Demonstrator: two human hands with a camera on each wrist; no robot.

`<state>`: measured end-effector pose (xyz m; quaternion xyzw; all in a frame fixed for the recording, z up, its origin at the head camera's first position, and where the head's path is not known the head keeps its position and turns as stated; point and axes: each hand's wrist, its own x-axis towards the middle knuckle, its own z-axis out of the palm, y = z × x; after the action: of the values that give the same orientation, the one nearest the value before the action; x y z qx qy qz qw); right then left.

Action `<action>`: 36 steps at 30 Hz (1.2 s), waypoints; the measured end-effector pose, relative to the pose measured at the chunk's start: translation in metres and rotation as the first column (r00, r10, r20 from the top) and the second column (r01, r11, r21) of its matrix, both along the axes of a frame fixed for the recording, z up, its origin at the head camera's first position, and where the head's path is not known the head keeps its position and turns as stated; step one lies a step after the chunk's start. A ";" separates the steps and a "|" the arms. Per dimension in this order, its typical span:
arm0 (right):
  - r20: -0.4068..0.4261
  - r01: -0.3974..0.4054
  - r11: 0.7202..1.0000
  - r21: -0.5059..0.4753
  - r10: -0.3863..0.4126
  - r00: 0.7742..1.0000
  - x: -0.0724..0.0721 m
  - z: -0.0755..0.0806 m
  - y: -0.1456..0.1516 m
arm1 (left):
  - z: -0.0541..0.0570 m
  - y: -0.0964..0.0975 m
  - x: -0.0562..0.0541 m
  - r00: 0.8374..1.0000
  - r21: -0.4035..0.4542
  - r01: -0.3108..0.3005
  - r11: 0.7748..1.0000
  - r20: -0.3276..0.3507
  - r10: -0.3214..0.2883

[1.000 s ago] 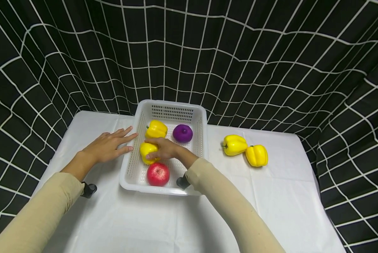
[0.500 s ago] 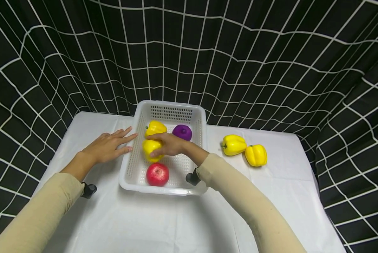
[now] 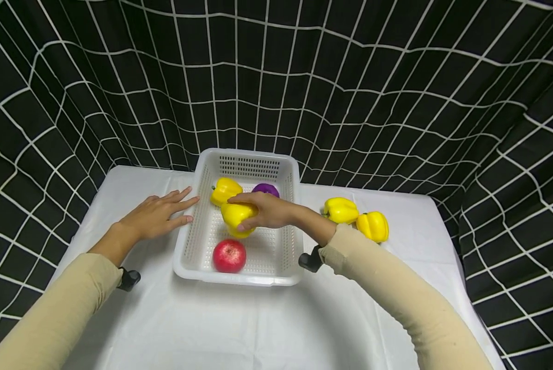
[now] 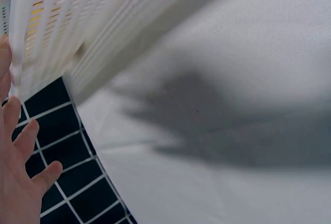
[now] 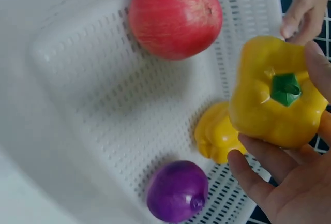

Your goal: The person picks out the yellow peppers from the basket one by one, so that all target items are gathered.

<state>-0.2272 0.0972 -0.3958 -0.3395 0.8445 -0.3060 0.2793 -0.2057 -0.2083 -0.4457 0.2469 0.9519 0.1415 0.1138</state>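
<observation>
Head view is showing the right hand [image 3: 274, 209] holding a yellow pepper [image 3: 237, 218], its thumb and fingers pinching the sides, above the floor of a white basket [image 3: 239, 279]. The left hand [image 3: 158, 216] is keeping its fingers spread at the basket's left rim. Another yellow pepper [image 3: 225, 190], a purple vegetable [image 3: 265, 188] and a red fruit [image 3: 229, 256] are lying inside; two more peppers [image 3: 373, 226] are sitting on the surface [image 3: 202, 329], right of the basket.
</observation>
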 end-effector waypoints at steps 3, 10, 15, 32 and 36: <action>0.010 0.011 1.000 -0.023 -0.011 1.000 0.003 0.004 0.013 | 0.000 0.000 0.000 1.000 0.004 0.003 1.000 -0.003 -0.003; 0.046 0.047 0.993 -0.104 -0.042 0.998 0.011 0.012 0.052 | 0.000 0.000 -0.001 1.000 0.002 0.004 1.000 -0.014 -0.004; 0.039 0.088 0.987 -0.138 -0.083 0.996 0.015 0.014 0.087 | 0.000 0.000 -0.001 1.000 -0.003 0.003 1.000 -0.010 -0.003; 0.024 0.317 0.931 -0.181 -0.318 0.948 0.028 0.005 0.190 | -0.001 -0.001 0.002 1.000 -0.007 -0.012 1.000 0.003 0.012; 0.026 0.346 0.921 -0.181 -0.347 0.938 0.033 -0.002 0.205 | -0.001 -0.001 0.001 1.000 -0.005 -0.007 1.000 -0.006 0.007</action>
<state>-0.1939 0.3026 -0.3974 -0.2101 0.8604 -0.4255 0.1858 -0.2042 -0.2097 -0.4469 0.2439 0.9534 0.1387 0.1110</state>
